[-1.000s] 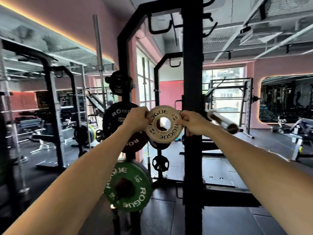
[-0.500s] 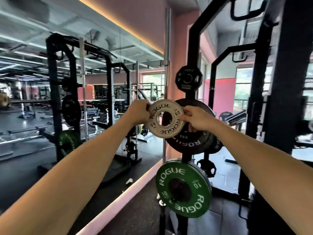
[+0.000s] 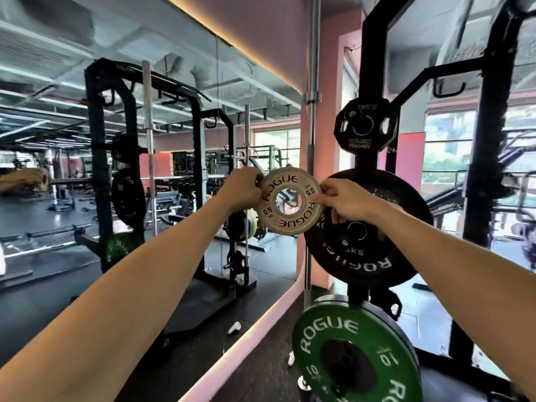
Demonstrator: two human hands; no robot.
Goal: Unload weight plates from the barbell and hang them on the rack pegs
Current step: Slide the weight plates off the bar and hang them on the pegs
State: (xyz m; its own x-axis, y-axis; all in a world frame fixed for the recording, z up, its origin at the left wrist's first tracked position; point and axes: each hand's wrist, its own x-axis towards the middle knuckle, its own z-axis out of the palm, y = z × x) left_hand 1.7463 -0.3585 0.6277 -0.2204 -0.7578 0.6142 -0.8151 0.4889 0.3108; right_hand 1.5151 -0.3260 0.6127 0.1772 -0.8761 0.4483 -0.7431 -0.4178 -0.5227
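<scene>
Hands (two) [image 3: 242, 188] [image 3: 346, 201] grip one plate [image 3: 290, 201].

I see open air left of my hands toward the wall mirror [image 3: 145, 169], while to the right the large black plate [image 3: 368, 245], green plate [image 3: 356, 352] and rack upright [image 3: 371, 68] block passage.

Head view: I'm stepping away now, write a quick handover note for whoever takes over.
Left hand and right hand each pinch an edge of the small 0.5 kg Rogue plate, held upright in the air beside the rack.
Already hanging on rack pegs: black hex plate, large black Rogue plate, green 10 kg plate.
Left: hang the 0.5 kg plate on a peg. The barbell is out of view; check it for more plates.
</scene>
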